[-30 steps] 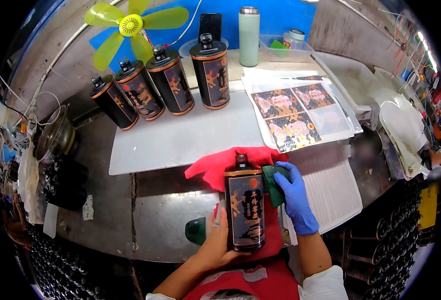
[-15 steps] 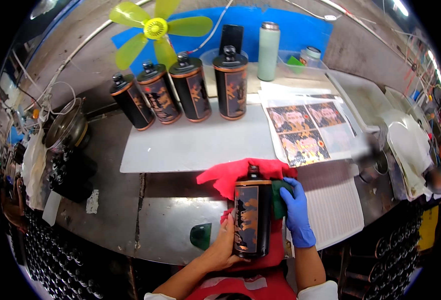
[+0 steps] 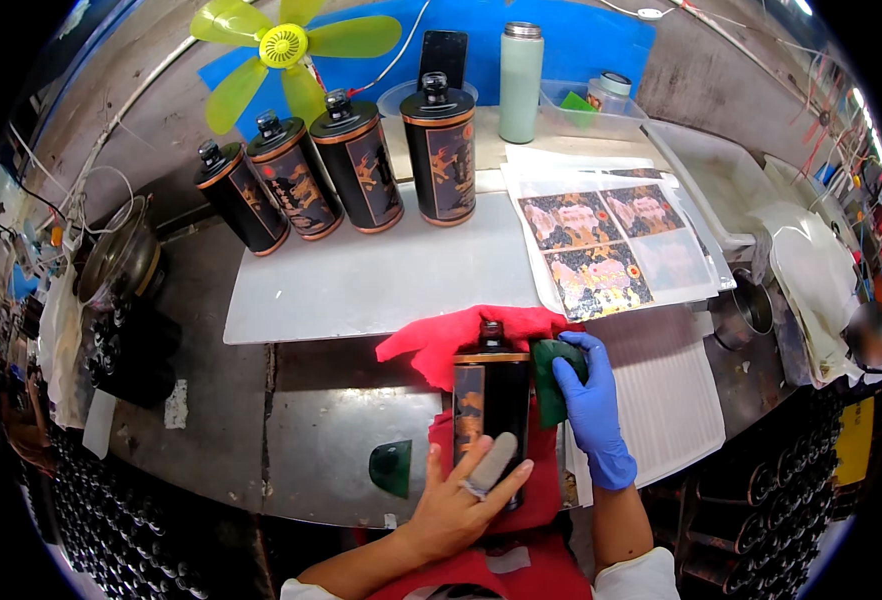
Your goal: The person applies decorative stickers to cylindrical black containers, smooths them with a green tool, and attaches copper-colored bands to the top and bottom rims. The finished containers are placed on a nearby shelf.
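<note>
From where I stand, the dark bottle is at the lower middle of the frame, neck up, with a red cloth behind and around it on the worktop. The left hand has its grip apart, fingers fanned across the bottle's lower front, one in a grey sleeve; I can't tell how hard they press. The right hand, blue-gloved, has its grip clamped on a green pad, close by the bottle's right side; contact is unclear. This looks like smoothing the patterned label down. The next move seems to call for a steady left hold and the pad laid flat against the bottle's side.
</note>
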`<state>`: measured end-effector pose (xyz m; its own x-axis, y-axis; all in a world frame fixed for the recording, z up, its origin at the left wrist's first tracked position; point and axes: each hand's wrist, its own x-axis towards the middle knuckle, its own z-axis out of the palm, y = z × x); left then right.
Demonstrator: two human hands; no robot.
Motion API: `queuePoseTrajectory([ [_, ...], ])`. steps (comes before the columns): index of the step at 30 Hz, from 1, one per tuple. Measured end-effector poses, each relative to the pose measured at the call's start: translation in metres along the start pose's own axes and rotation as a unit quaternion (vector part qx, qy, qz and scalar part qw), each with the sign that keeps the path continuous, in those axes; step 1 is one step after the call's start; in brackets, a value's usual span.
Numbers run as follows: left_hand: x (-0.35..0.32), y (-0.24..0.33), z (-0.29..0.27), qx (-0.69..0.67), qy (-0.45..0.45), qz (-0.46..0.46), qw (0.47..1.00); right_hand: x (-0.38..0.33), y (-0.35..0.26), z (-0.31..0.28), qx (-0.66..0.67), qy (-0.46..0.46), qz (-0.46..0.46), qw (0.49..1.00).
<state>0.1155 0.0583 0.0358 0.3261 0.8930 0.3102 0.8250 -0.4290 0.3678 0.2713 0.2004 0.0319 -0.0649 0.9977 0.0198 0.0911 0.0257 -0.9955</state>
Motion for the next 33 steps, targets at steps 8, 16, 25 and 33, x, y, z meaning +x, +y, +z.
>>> queuePoseTrajectory([
  [8, 0.002, 0.017, -0.001, 0.166, 0.042, 0.084, 0.982, -0.008, -0.058, 0.032, -0.153, -0.044, -0.149, 0.976],
  [16, -0.025, -0.017, 0.021, -0.164, 0.029, -0.067, 0.984, -0.001, 0.015, -0.003, 0.048, -0.011, 0.042, 0.998],
  [25, 0.003, 0.005, 0.004, 0.020, -0.001, -0.030, 0.999, -0.005, -0.053, 0.028, -0.104, -0.041, -0.109, 0.988],
  [33, -0.033, -0.026, 0.023, -0.220, -0.009, -0.095, 0.971, -0.002, 0.016, -0.007, 0.066, -0.008, 0.037, 0.997],
])
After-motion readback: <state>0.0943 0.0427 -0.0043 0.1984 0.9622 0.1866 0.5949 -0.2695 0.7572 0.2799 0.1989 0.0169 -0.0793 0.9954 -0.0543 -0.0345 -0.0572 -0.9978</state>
